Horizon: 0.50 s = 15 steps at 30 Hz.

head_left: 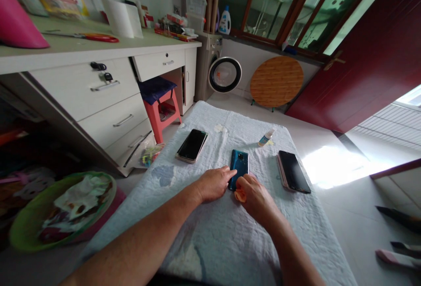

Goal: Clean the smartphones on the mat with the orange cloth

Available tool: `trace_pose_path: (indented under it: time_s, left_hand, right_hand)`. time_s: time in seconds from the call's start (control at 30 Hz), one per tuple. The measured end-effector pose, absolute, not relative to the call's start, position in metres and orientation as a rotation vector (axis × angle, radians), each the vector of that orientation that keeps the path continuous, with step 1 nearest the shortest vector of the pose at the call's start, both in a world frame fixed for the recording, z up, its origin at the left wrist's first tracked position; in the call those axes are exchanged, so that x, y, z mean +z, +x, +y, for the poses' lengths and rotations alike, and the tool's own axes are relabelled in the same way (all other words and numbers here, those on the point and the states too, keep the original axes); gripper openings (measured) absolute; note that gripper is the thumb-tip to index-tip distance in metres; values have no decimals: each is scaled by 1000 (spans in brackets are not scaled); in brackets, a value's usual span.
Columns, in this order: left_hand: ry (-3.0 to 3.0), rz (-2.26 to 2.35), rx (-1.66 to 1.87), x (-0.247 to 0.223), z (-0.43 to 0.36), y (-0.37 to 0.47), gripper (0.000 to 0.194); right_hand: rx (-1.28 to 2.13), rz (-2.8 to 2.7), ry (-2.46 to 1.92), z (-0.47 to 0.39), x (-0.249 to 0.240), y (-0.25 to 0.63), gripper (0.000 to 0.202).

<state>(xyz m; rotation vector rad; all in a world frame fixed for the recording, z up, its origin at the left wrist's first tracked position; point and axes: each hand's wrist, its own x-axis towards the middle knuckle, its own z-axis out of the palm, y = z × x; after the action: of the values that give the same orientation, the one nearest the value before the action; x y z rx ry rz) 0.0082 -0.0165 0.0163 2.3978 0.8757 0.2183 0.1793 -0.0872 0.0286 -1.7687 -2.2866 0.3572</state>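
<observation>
A blue smartphone [240, 161] lies back side up on the cloth-covered table, its camera block near the far end. My left hand [215, 184] grips the phone's left edge, with a finger reaching over its back. Bunched in my right hand [255, 192] is an orange cloth [240, 195], pressed against the phone's lower right part. My fingers hide the near end of the phone. To the left lies a dark-screened phone [192, 144]; a larger dark-screened device [294, 171] lies to the right. Beyond the blue phone stands a small spray bottle [265, 137].
A pale quilted cloth [226, 121] covers the table. Left are a desk with drawers [108, 101], a red stool [162, 112] and a green-rimmed basin [19, 233] holding fabric. Behind are a washing machine with its round door [225, 74] ajar and a round wooden tabletop [276, 81].
</observation>
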Motion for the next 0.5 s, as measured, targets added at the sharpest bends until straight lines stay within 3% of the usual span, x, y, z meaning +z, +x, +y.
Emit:
trace_pose_path:
  time_s: [0.5]
  left_hand:
    - [2332,897,259,22,-18,9,40]
  right_hand:
    - [360,-2253,-1610,-79,21,160,16]
